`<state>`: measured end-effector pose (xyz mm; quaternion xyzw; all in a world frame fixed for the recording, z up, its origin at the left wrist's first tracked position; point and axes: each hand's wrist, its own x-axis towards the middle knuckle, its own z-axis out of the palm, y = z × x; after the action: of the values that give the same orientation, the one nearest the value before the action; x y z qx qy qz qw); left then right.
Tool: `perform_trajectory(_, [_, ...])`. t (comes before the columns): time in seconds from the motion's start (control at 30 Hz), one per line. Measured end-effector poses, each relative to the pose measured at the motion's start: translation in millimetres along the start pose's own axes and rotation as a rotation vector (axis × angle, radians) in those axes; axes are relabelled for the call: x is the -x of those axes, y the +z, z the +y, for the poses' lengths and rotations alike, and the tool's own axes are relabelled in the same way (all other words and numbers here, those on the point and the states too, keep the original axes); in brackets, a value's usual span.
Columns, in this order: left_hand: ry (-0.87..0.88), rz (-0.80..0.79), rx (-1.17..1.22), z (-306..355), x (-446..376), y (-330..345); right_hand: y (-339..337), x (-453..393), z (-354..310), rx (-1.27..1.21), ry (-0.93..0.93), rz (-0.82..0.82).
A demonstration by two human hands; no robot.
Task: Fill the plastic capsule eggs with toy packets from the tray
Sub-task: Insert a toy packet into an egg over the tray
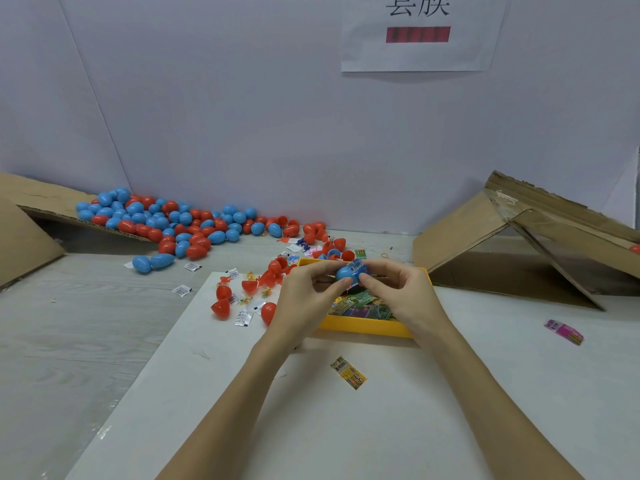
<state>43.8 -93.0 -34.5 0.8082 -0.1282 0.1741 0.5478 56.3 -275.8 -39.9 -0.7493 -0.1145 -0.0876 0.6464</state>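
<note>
My left hand point(304, 289) and right hand point(398, 289) both pinch one blue egg half point(346, 273) just above the yellow tray point(367, 327), fingertips curled round its rim, a barcoded packet point(356, 265) sticking out of its mouth. I judge the shell light, smooth and slippery, so gripping its edge is safest; the packet looks thin and crinkly. More packets lie in the tray, and closed eggs point(166, 220) are piled far left.

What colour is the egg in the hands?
Blue: the egg, pinched between the left hand and right hand, shows best in the head view.
</note>
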Motion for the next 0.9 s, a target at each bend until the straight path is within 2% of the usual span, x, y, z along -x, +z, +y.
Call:
perform_trajectory(0.4, [0.013,0.000,0.024,-1,0,0,3,3,-7,0.076,0.001,-0.032])
perform_trajectory(0.53, [0.093,-0.002,0.036,1,2,2,0,4,-11,0.006,0.029,-0.032])
perform_trajectory(0.63, [0.191,0.055,-0.026,3,3,4,-1,4,-16,-0.004,0.037,-0.049])
perform_trajectory(0.83, [0.321,0.129,-0.092,9,4,6,4,8,-26,-0.210,0.104,-0.017])
perform_trajectory(0.9, [0.362,0.146,-0.102,9,5,7,9,10,-28,-0.374,0.178,-0.032])
